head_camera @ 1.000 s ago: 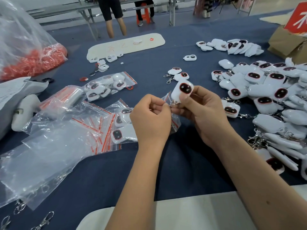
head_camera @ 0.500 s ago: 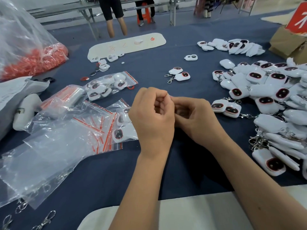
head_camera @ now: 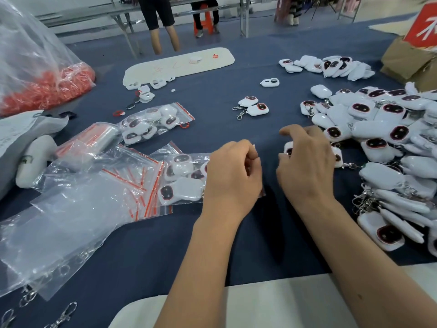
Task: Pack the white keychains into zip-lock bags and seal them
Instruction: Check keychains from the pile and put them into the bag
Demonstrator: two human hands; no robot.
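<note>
Mid-pack: left hand (head_camera: 233, 176) pinches clear zip-lock bag (head_camera: 256, 159), right hand (head_camera: 305, 162) spread over 3-o'clock white plastic keychains (head_camera: 378, 136); next, grab one.

Blue-clothed table (head_camera: 212, 245): loose white keychains (head_camera: 383, 138) right, filled zip-lock bags (head_camera: 153, 121) left.

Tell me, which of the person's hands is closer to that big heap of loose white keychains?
Right. The right hand reaches over keychains at the edge of the heap of loose white keychains; the left hand sits farther away, beside the filled zip-lock bag.
</note>
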